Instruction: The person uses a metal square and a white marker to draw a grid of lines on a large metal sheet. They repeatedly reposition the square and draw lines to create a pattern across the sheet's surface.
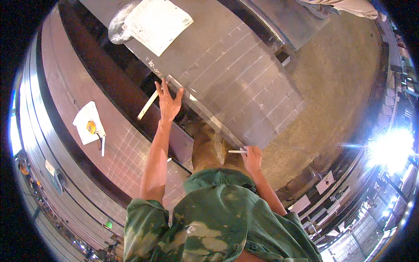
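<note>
A dark steel plate (244, 83) crossed by thin white marked lines lies in front of me. Along its near left edge runs a long, flat metal straightedge (205, 111). My left hand (169, 105) is open, fingers spread, at the far end of this straightedge. Beside those fingers a pale narrow strip (148, 105) juts out over the gap; whether it joins the straightedge I cannot tell. Near the straightedge's close end, my right hand (253, 158) is closed on a slim white marking stick (237, 152), which points left.
Paper sheets (159, 24) rest on the plate beside a silvery crumpled thing (121, 24). Left, across a dark gap, a reddish-brown beam (65, 74) carries a yellow tape measure (91, 127) on paper. A person's clothed limb (349, 5) shows at top right. Bright light (390, 150) glares at right.
</note>
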Tool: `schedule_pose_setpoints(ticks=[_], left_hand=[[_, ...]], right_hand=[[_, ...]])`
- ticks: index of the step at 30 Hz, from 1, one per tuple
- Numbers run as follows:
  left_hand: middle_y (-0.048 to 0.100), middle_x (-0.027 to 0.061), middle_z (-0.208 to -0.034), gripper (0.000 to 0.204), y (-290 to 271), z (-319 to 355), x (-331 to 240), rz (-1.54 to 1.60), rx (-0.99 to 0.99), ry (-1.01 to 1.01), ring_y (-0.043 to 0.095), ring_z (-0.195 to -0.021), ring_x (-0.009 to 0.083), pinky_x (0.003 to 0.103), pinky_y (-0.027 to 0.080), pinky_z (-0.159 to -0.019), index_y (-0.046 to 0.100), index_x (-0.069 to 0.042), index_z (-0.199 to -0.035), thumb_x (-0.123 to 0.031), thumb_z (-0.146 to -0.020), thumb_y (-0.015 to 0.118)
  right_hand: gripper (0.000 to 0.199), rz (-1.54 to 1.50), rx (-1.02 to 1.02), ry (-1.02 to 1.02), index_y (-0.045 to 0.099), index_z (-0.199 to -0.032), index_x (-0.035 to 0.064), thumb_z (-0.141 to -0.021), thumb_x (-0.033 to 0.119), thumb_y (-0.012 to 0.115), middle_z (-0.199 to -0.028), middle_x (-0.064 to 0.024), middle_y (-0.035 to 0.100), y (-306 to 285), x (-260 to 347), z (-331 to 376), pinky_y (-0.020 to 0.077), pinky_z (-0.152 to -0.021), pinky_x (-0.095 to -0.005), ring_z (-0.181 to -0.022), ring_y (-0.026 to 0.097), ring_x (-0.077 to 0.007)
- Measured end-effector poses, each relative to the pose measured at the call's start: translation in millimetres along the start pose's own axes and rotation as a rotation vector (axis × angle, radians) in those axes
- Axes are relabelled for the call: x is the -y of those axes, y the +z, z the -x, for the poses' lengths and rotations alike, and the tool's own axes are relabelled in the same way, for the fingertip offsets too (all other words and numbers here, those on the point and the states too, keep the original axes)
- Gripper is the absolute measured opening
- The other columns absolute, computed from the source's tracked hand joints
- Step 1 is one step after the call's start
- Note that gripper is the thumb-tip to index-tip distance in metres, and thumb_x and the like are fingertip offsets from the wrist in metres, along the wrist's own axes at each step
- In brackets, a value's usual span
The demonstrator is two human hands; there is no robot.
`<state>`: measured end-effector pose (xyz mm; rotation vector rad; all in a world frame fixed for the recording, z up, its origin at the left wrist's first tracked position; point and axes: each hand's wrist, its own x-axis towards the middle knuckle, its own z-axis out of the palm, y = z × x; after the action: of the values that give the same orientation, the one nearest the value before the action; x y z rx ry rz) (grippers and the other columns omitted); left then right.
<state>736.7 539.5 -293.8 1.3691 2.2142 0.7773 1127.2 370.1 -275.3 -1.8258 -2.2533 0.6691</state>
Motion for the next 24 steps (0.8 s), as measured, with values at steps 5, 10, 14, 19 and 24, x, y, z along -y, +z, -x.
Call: schedule_pose_setpoints(ticks=[5,10,14,19,24], left_hand=[[0.017,0.0392,-0.157,0.085,-2.9,-3.5,-27.7,-0.063,0.069,0.112,0.033,-0.14,0.0558,0.052,0.039,-0.111,0.029,0.003,-0.153,-0.035,-0.091,0.072],[0.021,0.0343,-0.158,0.08,2.8,-19.5,-31.2,-0.27,0.039,0.186,0.034,-0.141,0.0517,0.053,0.038,-0.112,0.031,-0.001,-0.154,-0.034,-0.092,0.069],[0.02,0.0294,-0.161,0.084,6.4,-20.3,-32.0,-0.493,0.132,0.119,0.04,-0.136,0.0538,0.059,0.036,-0.111,0.03,-0.007,-0.156,-0.047,-0.092,0.065],[0.013,0.0255,-0.165,0.091,13.7,-21.3,-37.9,-0.497,0.204,-0.031,0.041,-0.13,0.0619,0.063,0.03,-0.113,0.025,-0.016,-0.16,-0.06,-0.089,0.061],[0.01,0.0252,-0.165,0.093,21.1,-18.1,-44.0,-0.505,0.185,-0.043,0.035,-0.133,0.0656,0.065,0.025,-0.115,0.024,-0.017,-0.16,-0.063,-0.089,0.061]], right_hand=[[0.041,0.048,-0.016,0.068,0.059,-0.112,0.0044,-0.078,0.016,0.079,-0.092,-0.0135,0.063,4.5,-13.1,6.7,0.0449,-0.075,-0.0491,-0.088,0.06,-0.0363],[0.042,0.024,-0.069,0.003,0.059,-0.112,0.0029,-0.077,0.015,0.078,-0.093,-0.0133,0.063,-4.9,-20.9,-11.1,0.0447,-0.075,-0.0494,-0.087,0.06,-0.0368],[0.041,0.055,-0.076,-0.007,0.059,-0.112,0.0026,-0.077,0.013,0.077,-0.095,-0.0132,0.064,-4.6,-27.4,-18.2,0.0445,-0.075,-0.0494,-0.088,0.06,-0.0368],[0.047,0.064,-0.035,0.035,0.059,-0.115,0.0024,-0.075,0.015,0.08,-0.098,-0.0133,0.065,-6.1,-28.6,-18.9,0.0434,-0.077,-0.0487,-0.089,0.06,-0.0356],[0.044,0.062,-0.02,0.037,0.06,-0.114,0.0033,-0.077,0.017,0.08,-0.097,-0.012,0.066,-7.2,-30.3,-17.5,0.0413,-0.074,-0.0465,-0.087,0.06,-0.034]])
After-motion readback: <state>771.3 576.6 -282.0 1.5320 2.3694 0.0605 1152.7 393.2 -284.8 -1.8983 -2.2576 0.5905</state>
